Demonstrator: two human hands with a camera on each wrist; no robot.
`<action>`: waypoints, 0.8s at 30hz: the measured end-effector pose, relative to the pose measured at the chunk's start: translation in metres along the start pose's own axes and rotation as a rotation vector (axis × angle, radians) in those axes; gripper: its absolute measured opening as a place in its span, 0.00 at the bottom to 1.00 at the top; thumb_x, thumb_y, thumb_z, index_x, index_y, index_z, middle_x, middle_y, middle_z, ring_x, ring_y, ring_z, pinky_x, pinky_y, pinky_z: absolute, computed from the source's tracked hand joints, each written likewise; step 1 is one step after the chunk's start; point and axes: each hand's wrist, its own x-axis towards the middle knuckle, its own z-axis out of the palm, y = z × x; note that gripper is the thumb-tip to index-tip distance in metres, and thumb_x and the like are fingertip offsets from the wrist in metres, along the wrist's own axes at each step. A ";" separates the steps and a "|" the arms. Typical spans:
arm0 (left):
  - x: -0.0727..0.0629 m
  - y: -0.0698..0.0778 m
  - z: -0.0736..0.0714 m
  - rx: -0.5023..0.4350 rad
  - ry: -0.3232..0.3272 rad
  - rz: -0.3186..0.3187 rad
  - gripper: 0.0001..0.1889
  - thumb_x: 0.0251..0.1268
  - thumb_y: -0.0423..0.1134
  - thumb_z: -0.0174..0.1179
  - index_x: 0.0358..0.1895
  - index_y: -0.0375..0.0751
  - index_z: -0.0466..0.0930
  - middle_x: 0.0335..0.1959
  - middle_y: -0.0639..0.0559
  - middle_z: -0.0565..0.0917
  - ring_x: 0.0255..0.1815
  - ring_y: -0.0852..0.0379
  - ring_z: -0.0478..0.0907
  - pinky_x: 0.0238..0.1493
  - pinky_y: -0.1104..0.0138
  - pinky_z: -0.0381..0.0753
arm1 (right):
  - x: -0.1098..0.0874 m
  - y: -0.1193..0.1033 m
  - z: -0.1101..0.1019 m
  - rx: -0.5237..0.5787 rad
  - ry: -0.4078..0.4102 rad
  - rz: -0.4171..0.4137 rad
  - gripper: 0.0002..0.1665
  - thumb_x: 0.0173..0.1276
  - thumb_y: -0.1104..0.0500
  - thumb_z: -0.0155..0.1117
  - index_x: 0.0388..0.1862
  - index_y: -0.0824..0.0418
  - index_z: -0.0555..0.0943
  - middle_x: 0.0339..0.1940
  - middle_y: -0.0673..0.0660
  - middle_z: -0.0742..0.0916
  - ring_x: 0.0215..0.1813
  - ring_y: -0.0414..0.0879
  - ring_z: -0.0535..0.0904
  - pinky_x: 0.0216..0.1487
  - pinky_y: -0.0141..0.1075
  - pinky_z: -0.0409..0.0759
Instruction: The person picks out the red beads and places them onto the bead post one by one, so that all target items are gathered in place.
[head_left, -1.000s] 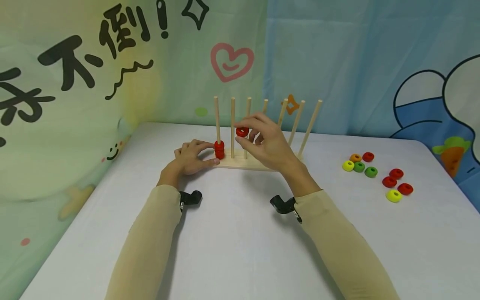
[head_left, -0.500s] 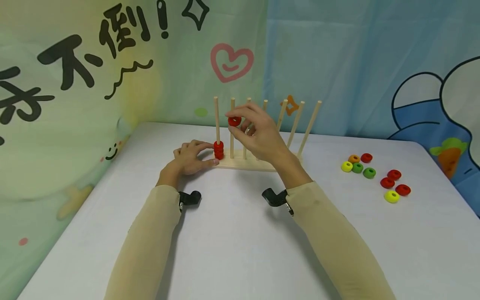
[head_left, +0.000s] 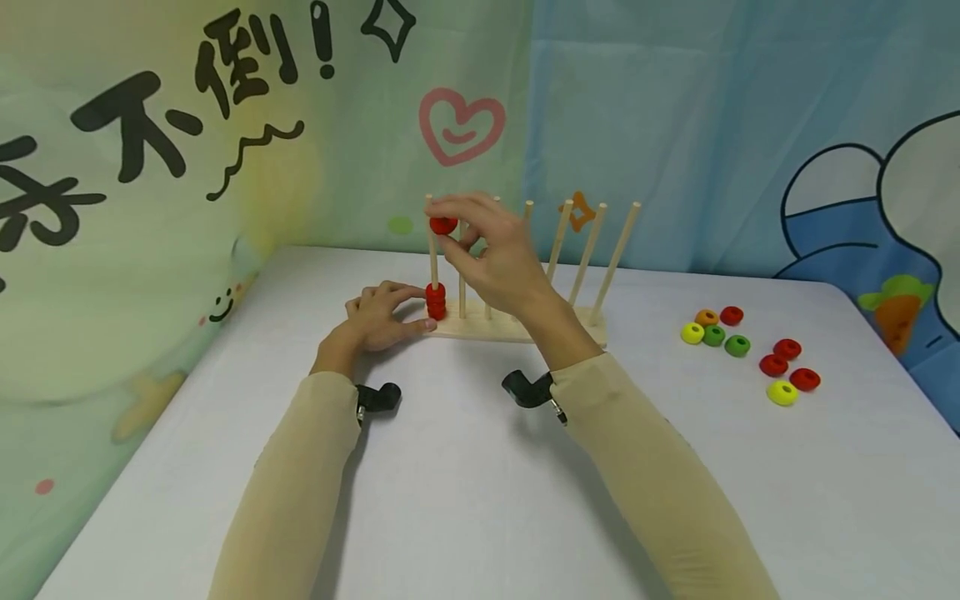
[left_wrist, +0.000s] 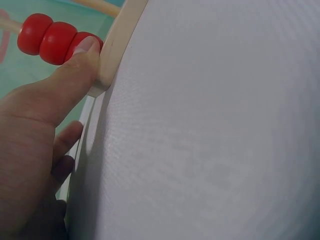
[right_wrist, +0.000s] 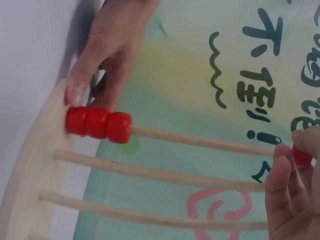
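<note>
A wooden peg board (head_left: 517,331) with a row of upright pegs stands at the back of the table. Three red beads (head_left: 436,302) are stacked at the foot of its leftmost peg (right_wrist: 205,141). My left hand (head_left: 381,317) grips the left end of the board, thumb (left_wrist: 85,55) in front beside the lowest bead and fingers behind. High by the top of that same peg, my right hand (head_left: 498,250) pinches another red bead (head_left: 443,226) between thumb and fingertips. In the right wrist view this held bead (right_wrist: 302,156) shows only partly behind the fingers.
Loose beads lie on the white table (head_left: 450,467) to the right: several red beads (head_left: 805,380), two green beads (head_left: 738,346), two yellow beads (head_left: 782,393) and an orange bead (head_left: 707,317). A printed cloth (head_left: 645,108) hangs behind the table.
My right hand has moved left and upward with the red bead, from over the middle pegs to the top of the leftmost peg. The left hand has stayed at the board's end.
</note>
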 end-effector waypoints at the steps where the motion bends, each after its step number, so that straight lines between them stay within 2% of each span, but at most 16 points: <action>1: 0.000 0.000 -0.001 0.000 0.002 -0.001 0.38 0.59 0.73 0.54 0.72 0.66 0.64 0.75 0.49 0.59 0.73 0.39 0.50 0.63 0.40 0.48 | 0.002 -0.001 0.001 -0.008 0.006 -0.005 0.17 0.68 0.65 0.65 0.55 0.59 0.83 0.58 0.51 0.83 0.29 0.40 0.78 0.31 0.34 0.76; 4: 0.000 -0.002 -0.002 -0.007 0.011 0.000 0.38 0.59 0.73 0.55 0.72 0.66 0.65 0.74 0.48 0.60 0.73 0.38 0.51 0.63 0.39 0.48 | 0.010 -0.005 0.005 -0.028 0.019 0.015 0.16 0.69 0.65 0.64 0.55 0.59 0.83 0.60 0.52 0.83 0.27 0.41 0.76 0.34 0.34 0.74; 8: 0.000 -0.005 0.000 -0.011 0.006 0.005 0.38 0.58 0.74 0.54 0.71 0.66 0.65 0.74 0.49 0.60 0.72 0.38 0.51 0.62 0.40 0.49 | 0.018 -0.007 0.009 -0.056 0.018 0.066 0.16 0.69 0.65 0.62 0.55 0.60 0.83 0.61 0.53 0.82 0.24 0.40 0.75 0.31 0.34 0.73; 14: 0.000 -0.006 0.001 -0.016 0.017 0.006 0.38 0.57 0.75 0.54 0.71 0.67 0.66 0.73 0.50 0.60 0.72 0.39 0.52 0.60 0.42 0.50 | 0.029 -0.009 0.014 -0.174 -0.007 0.111 0.17 0.71 0.66 0.59 0.57 0.61 0.83 0.62 0.56 0.81 0.18 0.40 0.71 0.28 0.30 0.73; 19: 0.000 -0.004 0.002 -0.018 0.027 0.011 0.37 0.58 0.74 0.55 0.70 0.67 0.67 0.73 0.50 0.61 0.71 0.39 0.52 0.60 0.42 0.50 | 0.035 -0.010 0.013 -0.242 -0.063 0.162 0.18 0.72 0.66 0.57 0.58 0.60 0.82 0.65 0.57 0.80 0.18 0.40 0.71 0.28 0.30 0.72; 24: 0.001 -0.004 0.002 -0.009 0.022 0.012 0.37 0.58 0.74 0.55 0.70 0.67 0.66 0.73 0.51 0.61 0.71 0.40 0.52 0.60 0.43 0.51 | 0.042 -0.012 0.010 -0.271 -0.166 0.238 0.19 0.72 0.66 0.56 0.60 0.58 0.82 0.67 0.57 0.78 0.25 0.43 0.77 0.34 0.30 0.76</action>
